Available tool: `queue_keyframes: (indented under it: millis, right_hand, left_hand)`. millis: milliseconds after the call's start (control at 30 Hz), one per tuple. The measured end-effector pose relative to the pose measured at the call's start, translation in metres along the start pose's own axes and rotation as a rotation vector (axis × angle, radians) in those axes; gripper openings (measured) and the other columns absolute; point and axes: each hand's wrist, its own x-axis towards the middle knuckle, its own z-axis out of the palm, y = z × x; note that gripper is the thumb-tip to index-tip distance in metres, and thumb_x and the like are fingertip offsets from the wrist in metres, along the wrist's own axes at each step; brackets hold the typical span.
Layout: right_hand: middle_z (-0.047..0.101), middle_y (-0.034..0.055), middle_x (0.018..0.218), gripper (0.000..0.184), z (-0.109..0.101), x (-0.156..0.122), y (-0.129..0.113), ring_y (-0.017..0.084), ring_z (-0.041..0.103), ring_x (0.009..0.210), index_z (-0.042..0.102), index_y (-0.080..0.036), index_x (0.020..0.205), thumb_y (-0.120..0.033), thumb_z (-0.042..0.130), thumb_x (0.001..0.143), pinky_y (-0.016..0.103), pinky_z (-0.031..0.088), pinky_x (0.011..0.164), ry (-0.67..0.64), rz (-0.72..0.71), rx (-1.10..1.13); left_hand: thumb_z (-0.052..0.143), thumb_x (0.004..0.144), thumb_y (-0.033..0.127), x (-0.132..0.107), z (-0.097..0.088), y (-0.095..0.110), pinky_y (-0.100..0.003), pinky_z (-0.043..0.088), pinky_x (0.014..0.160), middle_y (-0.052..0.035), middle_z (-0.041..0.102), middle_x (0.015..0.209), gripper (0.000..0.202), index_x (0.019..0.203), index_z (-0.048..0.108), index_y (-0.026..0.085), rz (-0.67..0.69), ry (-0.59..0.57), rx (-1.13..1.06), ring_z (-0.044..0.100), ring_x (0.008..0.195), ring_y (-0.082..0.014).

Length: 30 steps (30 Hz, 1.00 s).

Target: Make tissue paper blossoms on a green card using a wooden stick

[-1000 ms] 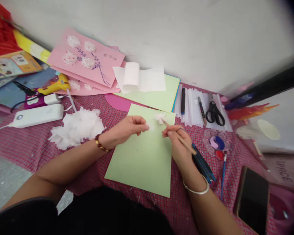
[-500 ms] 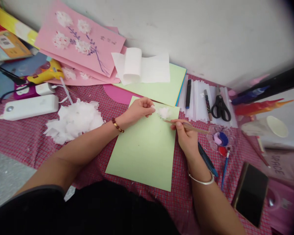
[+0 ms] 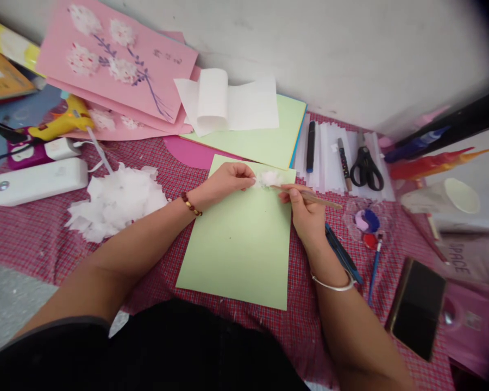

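Note:
A sheet of light green paper [image 3: 232,255] lies before me, with a white tissue-paper tuft [image 3: 270,178] near its top edge. Just left of the tuft, my left hand [image 3: 233,182] is pinched, and a small piece of white tissue paper [image 3: 253,181] shows faintly at its fingertips. My right hand [image 3: 307,212] grips a thin wooden stick [image 3: 320,200] from the right, its tip touching or almost touching the tuft's lower edge. Beyond my left forearm sits a pile of white tissue-paper pieces [image 3: 118,198].
Left are a yellow glue gun [image 3: 67,118], a white power bank [image 3: 41,181] and pink flower cards [image 3: 118,60]. A tissue roll [image 3: 212,98] lies at the back. Right are black scissors [image 3: 367,168], a paint dish [image 3: 367,220], a utility knife [image 3: 342,252], a paintbrush [image 3: 375,269] and a phone [image 3: 418,309].
My left fingertips and the stick's tip have both come slightly closer to the white tuft. The whole view has shifted a little; other objects stay in place.

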Motion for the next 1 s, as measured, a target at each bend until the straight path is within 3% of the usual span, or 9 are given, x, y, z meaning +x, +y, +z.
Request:
queue_keyframes:
  millis: [233, 533, 733, 800, 900, 1000]
  right_hand:
    - [0.069, 0.001, 0.077, 0.022, 0.001, 0.002, -0.001, 0.016, 0.064, 0.068, 0.069, -0.025, 0.091, -0.042, 0.055, 0.091, 0.034, 0.054, 0.067, 0.024, -0.006, 0.007]
    - [0.069, 0.0014, 0.08, 0.024, 0.001, 0.002, 0.0, 0.016, 0.064, 0.066, 0.069, -0.025, 0.09, -0.044, 0.056, 0.09, 0.034, 0.054, 0.065, 0.031, -0.005, 0.001]
    - [0.069, 0.0019, 0.079, 0.027, 0.001, 0.002, -0.001, 0.016, 0.064, 0.065, 0.068, -0.024, 0.09, -0.047, 0.054, 0.091, 0.035, 0.053, 0.067, 0.053, 0.001, 0.039]
    - [0.068, 0.0017, 0.079, 0.027, 0.0, 0.002, 0.0, 0.016, 0.064, 0.065, 0.068, -0.024, 0.09, -0.046, 0.053, 0.091, 0.035, 0.053, 0.067, 0.058, 0.003, 0.055]
    - [0.068, 0.0019, 0.078, 0.027, 0.0, 0.002, 0.001, 0.016, 0.063, 0.064, 0.067, -0.024, 0.088, -0.047, 0.053, 0.091, 0.036, 0.053, 0.066, 0.052, 0.009, 0.045]
    - [0.068, 0.002, 0.077, 0.029, 0.0, 0.003, 0.001, 0.016, 0.064, 0.065, 0.067, -0.024, 0.088, -0.049, 0.053, 0.091, 0.036, 0.054, 0.066, 0.049, 0.016, 0.032]
  left_hand:
    - [0.06, 0.075, 0.018, 0.005, 0.01, 0.0, -0.025, 0.042, 0.071, -0.0021, 0.062, 0.078, 0.008, 0.072, 0.067, 0.015, 0.2, -0.036, 0.338, 0.055, 0.074, -0.0115]
    - [0.056, 0.074, 0.011, 0.02, 0.031, -0.01, -0.022, 0.038, 0.06, 0.0014, 0.059, 0.07, 0.01, 0.082, 0.06, 0.014, 0.184, 0.077, 0.379, 0.053, 0.064, -0.0094]
    - [0.056, 0.073, 0.012, 0.02, 0.03, -0.008, -0.022, 0.037, 0.059, 0.0011, 0.058, 0.068, 0.004, 0.072, 0.059, 0.014, 0.156, 0.093, 0.339, 0.051, 0.064, -0.009]
    - [0.057, 0.073, 0.015, 0.02, 0.023, -0.004, -0.021, 0.035, 0.056, 0.0018, 0.056, 0.064, 0.004, 0.07, 0.06, 0.014, 0.111, 0.055, 0.233, 0.048, 0.059, -0.008]
    - [0.062, 0.072, 0.022, 0.02, 0.009, 0.003, -0.021, 0.03, 0.05, 0.0042, 0.05, 0.056, 0.008, 0.072, 0.06, 0.014, 0.008, -0.1, 0.017, 0.04, 0.05, -0.0058]
    - [0.065, 0.071, 0.025, 0.019, 0.006, 0.007, -0.021, 0.03, 0.05, 0.0039, 0.051, 0.057, 0.011, 0.072, 0.061, 0.014, -0.027, -0.195, -0.002, 0.039, 0.049, -0.0055]
